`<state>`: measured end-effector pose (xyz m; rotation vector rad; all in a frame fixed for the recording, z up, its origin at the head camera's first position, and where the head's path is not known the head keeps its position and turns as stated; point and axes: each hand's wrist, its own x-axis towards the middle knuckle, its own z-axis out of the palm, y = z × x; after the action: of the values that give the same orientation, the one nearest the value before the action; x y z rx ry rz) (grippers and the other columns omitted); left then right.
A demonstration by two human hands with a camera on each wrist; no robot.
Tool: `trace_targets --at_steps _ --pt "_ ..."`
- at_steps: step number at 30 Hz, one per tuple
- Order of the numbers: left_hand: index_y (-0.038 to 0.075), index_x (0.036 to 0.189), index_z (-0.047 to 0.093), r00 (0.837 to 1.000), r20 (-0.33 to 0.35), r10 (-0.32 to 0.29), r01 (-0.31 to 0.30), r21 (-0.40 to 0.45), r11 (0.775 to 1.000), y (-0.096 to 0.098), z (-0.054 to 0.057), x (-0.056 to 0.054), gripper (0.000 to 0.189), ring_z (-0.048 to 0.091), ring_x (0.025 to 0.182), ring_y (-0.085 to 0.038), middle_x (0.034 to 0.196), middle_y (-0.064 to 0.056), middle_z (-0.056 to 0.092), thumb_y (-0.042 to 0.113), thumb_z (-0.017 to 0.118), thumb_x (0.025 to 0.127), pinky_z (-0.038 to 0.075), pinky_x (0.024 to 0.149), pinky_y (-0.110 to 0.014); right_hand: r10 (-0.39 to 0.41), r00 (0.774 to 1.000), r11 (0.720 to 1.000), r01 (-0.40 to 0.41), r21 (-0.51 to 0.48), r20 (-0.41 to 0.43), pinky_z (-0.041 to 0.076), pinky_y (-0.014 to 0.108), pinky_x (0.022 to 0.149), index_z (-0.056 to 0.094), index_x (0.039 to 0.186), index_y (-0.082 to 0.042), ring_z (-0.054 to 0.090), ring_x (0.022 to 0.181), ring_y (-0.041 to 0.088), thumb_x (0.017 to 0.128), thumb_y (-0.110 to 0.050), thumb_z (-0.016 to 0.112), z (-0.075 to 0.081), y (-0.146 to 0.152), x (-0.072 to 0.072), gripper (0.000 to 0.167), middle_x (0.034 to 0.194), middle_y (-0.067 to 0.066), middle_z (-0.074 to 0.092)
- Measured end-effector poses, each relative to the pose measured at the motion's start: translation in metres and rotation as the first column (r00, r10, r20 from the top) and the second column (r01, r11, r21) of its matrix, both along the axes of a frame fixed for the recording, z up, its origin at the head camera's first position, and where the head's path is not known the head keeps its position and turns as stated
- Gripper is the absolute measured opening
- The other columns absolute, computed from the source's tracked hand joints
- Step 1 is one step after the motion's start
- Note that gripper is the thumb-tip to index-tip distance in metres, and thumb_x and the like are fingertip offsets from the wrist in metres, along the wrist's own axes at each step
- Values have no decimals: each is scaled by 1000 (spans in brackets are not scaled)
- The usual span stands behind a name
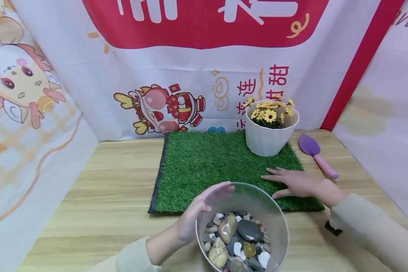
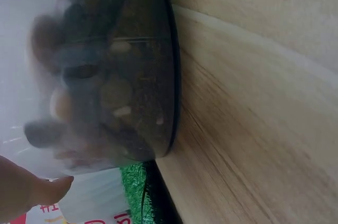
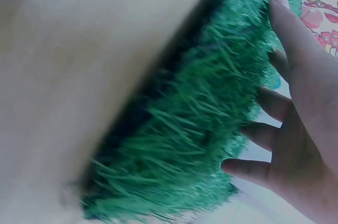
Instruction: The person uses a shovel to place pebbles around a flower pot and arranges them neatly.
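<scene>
We see a wooden table (image 1: pixel 115 189) bearing a green artificial-grass mat (image 1: pixel 207 166). Near the table's front edge, overlapping the mat's near border in the head view, stands a translucent plastic bucket (image 1: pixel 275 219) filled with river pebbles (image 1: pixel 238 238). On the mat's far right corner sits a white ribbed pot (image 1: pixel 266 139) of yellow artificial flowers (image 1: pixel 270 113), with a purple trowel (image 1: pixel 316 155) just beside on bare wood. Our left hand (image 1: pixel 198 213) curls round the bucket's left wall. Our right hand (image 1: pixel 297 183) lies flat on the mat, fingers spread.
</scene>
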<state>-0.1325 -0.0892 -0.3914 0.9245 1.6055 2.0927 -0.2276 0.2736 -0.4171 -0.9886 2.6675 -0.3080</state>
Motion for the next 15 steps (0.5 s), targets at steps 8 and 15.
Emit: trace_targets --at_steps 8,15 --pt "-15 152 28 999 -31 -36 38 61 997 -1 -4 -3 66 38 146 -30 153 -36 34 3 27 89 25 122 -43 -9 999 1000 10 15 -41 43 64 104 54 149 -10 50 132 47 98 -50 62 24 3 -8 66 150 22 51" --pt "-15 153 25 998 -13 -62 62 79 995 3 -5 -2 66 35 147 -31 153 -40 30 4 25 90 25 122 -46 -43 992 999 46 25 -121 52 58 94 62 142 -10 65 117 38 98 -46 65 37 19 -10 57 135 16 66"
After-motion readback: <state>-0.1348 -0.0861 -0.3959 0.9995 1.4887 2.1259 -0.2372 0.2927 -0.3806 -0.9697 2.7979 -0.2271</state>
